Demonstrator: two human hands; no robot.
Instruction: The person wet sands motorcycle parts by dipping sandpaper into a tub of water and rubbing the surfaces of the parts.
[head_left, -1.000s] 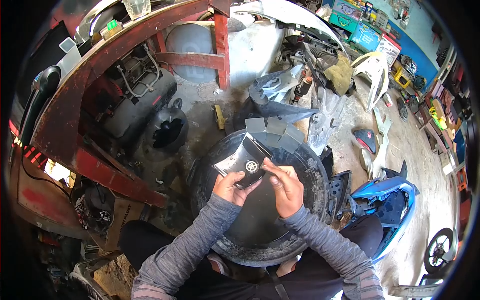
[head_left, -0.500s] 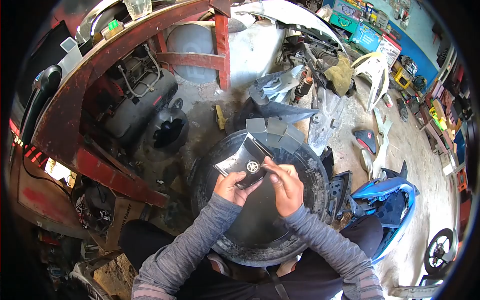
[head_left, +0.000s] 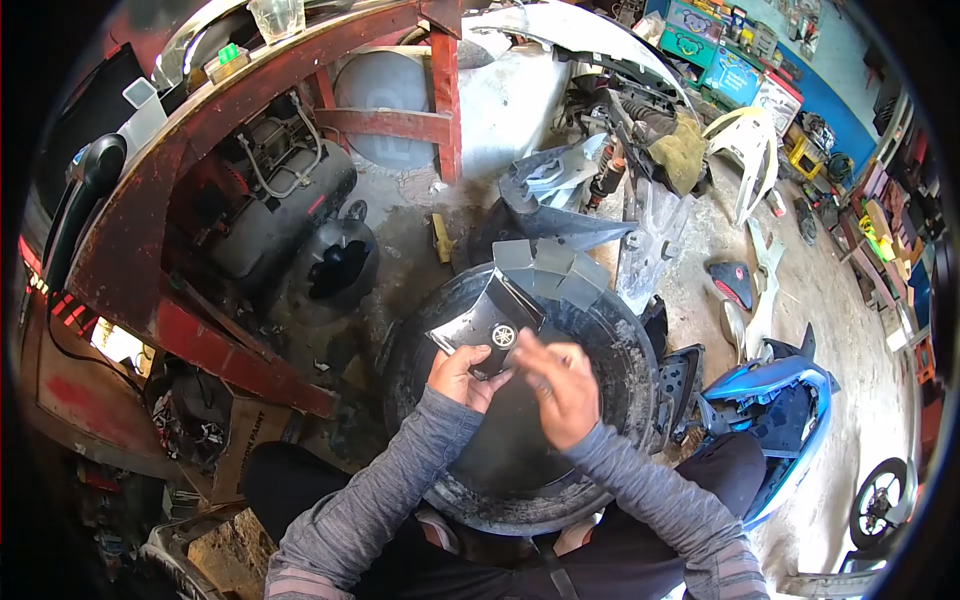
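Observation:
My left hand (head_left: 464,377) is closed on the lower left edge of a small glossy black panel (head_left: 478,325) with a round silver emblem, thumb on its face. Close by the panel's right edge is my right hand (head_left: 565,392), its fingers bent and smeared by motion. Whether anything is in those fingers is hidden. Both hands are over a round black tub (head_left: 640,370) with murky liquid inside. Several grey sheet pieces (head_left: 540,268), which look like sandpaper, lie over the tub's far rim.
A red wooden bench (head_left: 125,225) curves along the left, with a black compressor tank (head_left: 280,215) under it. Blue motorcycle bodywork (head_left: 770,400) lies at right. A yellow-handled tool (head_left: 441,237) and a dark fairing part (head_left: 560,225) are on the floor beyond the tub.
My right hand has shifted slightly left and down along the panel's right edge, and its fingers are now blurred. My left hand and the panel have hardly moved.

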